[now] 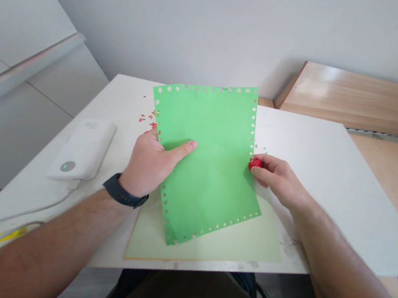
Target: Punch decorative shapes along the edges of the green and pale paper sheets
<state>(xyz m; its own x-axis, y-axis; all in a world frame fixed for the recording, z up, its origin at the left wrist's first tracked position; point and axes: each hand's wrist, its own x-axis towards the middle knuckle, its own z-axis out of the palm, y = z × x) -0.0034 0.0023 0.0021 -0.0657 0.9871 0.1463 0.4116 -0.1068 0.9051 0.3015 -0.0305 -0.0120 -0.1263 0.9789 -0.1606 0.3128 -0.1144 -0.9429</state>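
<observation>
A green paper sheet is held up above the table, its edges lined with small punched holes, many of them star- or flower-shaped. My left hand grips its left side, thumb on the front and the other fingers hidden behind. At the right edge, my right hand pinches a small red craft punch against the paper, below a row of holes. The punch's far side is partly covered by my fingers. Tiny red paper cut-outs lie on the table behind the sheet's left edge, and a few green bits lie near the right edge.
A pale green-yellow sheet lies flat under the raised paper on the white table. To the left rests a white power bank with a cable. A wooden box-like piece stands at the back right.
</observation>
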